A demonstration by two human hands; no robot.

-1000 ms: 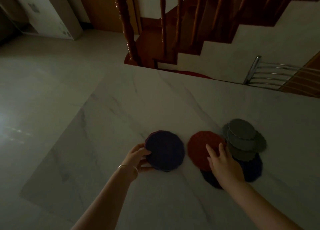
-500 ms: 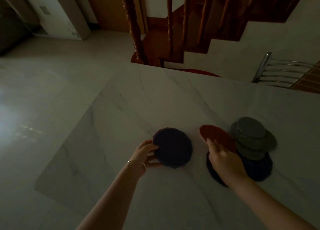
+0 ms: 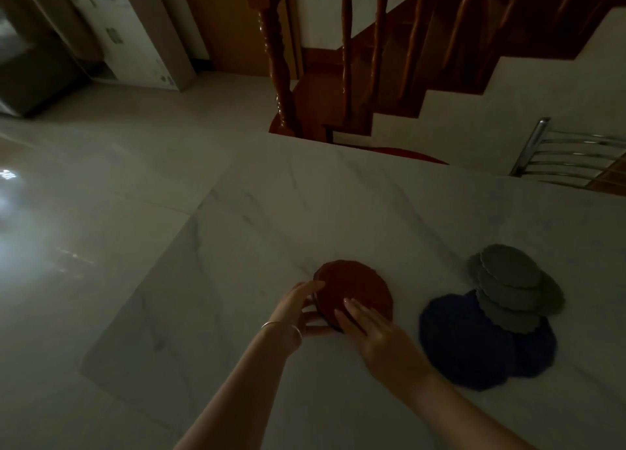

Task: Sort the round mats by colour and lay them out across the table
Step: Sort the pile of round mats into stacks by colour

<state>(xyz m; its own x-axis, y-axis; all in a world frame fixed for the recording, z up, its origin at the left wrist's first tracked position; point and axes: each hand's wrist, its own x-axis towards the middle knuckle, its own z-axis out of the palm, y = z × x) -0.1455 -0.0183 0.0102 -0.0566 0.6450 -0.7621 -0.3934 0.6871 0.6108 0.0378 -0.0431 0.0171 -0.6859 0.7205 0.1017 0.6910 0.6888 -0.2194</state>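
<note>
A red round mat (image 3: 355,288) lies on top of a dark blue mat whose edge barely shows beneath it, in the middle of the white marble table (image 3: 305,205). My left hand (image 3: 301,309) cups the stack's left edge. My right hand (image 3: 376,334) rests flat on the red mat's near side, fingers spread. To the right, two dark blue mats (image 3: 467,344) overlap on the table, and several grey-green mats (image 3: 511,287) lie fanned over their far edge.
The table's left edge drops to a glossy tiled floor (image 3: 84,212). Beyond the far edge stand a wooden stair railing (image 3: 281,60) and a metal chair back (image 3: 569,154). A white cabinet (image 3: 135,32) stands far left.
My right hand lifted the red mat off the right-hand pile, carried it left and set it on the dark blue mat held by my left hand. The view shifted.
</note>
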